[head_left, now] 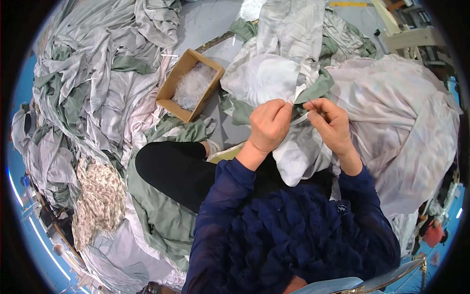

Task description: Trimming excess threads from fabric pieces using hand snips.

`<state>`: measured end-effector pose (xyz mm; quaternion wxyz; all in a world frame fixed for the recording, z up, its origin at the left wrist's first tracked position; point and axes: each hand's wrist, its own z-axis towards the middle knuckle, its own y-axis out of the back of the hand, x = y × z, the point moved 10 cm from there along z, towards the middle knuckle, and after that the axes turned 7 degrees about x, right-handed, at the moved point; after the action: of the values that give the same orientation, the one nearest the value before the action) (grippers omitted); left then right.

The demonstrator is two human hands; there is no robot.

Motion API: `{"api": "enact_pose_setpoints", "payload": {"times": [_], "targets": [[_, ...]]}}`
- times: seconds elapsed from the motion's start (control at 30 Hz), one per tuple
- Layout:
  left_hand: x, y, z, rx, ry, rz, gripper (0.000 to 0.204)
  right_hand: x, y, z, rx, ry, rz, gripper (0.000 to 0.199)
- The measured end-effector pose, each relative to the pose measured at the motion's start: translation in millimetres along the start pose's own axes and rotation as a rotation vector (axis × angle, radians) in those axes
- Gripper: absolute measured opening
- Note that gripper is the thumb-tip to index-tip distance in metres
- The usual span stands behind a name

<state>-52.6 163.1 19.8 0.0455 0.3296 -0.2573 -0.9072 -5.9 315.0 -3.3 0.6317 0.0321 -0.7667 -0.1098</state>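
My left hand (270, 123) is closed, its thumb and fingers pinching the edge of a white and green cloth (276, 78). Just to its right is my right hand (332, 126), also closed, with thumb and forefinger brought together close to the same edge. Whatever lies between those right fingertips is too small to make out. A narrow white strip (299, 119) runs between the two hands. The cloth's green part (317, 89) rises behind my fingertips, and a white fold (298, 161) hangs down below them onto my lap.
An open cardboard box (209, 99) holding a tangle of clear plastic pieces (194, 85) stands left of my hands. Heaped grey and green cloth (105, 73) fills the left side. A pale pinkish cloth (391, 127) bulges at right. Patterned beige cloth (99, 198) lies at lower left.
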Motion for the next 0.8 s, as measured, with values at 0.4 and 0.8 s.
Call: {"api": "enact_pose_setpoints", "payload": {"times": [0.4,0.8], "targets": [[-3.2,-8.6,-3.5,0.060,-0.067,-0.031,0.020,51.8,-5.2,-13.9,-0.127,0.422,-0.842,0.034],[-8.5,-12.6,0.5,0.090,-0.122,-0.024,0.018,63.1,-12.3,-16.9,-0.133,0.468,-0.996,0.032]]}}
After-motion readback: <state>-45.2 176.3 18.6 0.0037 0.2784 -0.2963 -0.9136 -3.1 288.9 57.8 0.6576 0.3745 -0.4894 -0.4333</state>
